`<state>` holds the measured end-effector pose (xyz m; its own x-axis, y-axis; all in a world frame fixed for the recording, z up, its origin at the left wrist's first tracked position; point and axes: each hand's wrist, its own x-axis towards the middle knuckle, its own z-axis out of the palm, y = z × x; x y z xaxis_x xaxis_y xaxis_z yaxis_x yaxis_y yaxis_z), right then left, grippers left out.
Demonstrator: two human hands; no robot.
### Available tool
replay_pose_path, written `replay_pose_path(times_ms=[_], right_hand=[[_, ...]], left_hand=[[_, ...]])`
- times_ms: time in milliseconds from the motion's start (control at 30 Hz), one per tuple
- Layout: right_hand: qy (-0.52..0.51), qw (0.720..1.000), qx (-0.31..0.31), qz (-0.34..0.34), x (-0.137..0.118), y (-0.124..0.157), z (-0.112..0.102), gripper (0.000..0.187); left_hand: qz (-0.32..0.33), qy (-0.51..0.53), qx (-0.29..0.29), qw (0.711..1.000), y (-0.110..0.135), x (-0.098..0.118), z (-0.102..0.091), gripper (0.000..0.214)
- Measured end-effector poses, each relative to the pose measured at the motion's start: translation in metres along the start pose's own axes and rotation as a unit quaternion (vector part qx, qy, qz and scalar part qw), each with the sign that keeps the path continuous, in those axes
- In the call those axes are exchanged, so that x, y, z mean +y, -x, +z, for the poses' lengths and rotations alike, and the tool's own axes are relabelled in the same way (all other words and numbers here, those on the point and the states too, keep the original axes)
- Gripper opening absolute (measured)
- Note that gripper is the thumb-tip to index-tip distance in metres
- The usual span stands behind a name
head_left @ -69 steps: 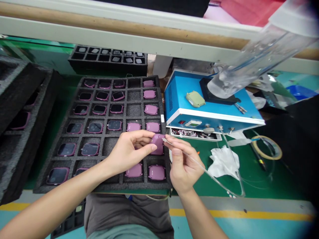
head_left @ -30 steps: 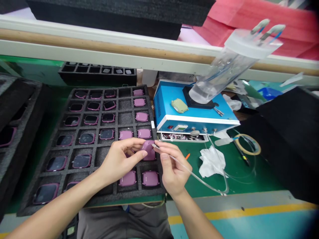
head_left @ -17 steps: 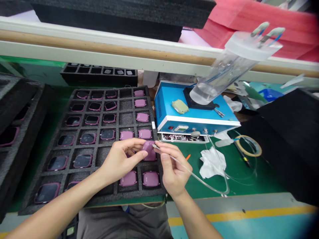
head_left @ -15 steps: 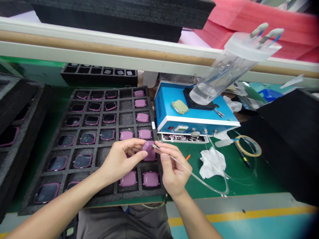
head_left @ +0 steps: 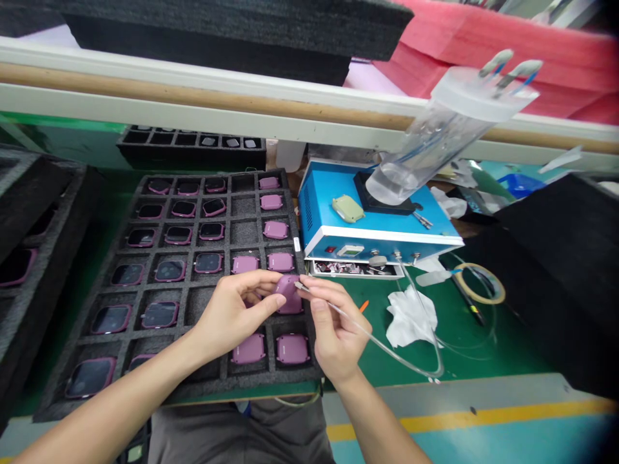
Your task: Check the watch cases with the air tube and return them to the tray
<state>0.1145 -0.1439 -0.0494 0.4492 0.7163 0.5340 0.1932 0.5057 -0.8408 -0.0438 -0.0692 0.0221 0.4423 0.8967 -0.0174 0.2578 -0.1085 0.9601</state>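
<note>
The left hand [head_left: 232, 316] pinches a purple watch case [head_left: 289, 291]; at its 3 o'clock, the right hand [head_left: 333, 328] clamps a thin tube nozzle [head_left: 304, 287], whose tip could slip and scratch the case.

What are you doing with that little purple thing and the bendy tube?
A person's left hand holds a small purple watch case over a black foam tray filled with many more like it. The right hand pinches a thin clear tube, with its tip pressed against the case's edge. The tube curves back toward a blue box machine on the green table.
</note>
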Motion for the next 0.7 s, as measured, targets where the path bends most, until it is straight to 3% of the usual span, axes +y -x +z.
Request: replay_pose_path(times_ms=[700], right_hand=[[-0.007, 1.000, -0.007, -0.002, 0.0005, -0.0003, -0.0007, 0.021]], left_hand=[[0.006, 0.000, -0.011, 1.000, -0.0010, -0.0029, -0.0006, 0.032]])
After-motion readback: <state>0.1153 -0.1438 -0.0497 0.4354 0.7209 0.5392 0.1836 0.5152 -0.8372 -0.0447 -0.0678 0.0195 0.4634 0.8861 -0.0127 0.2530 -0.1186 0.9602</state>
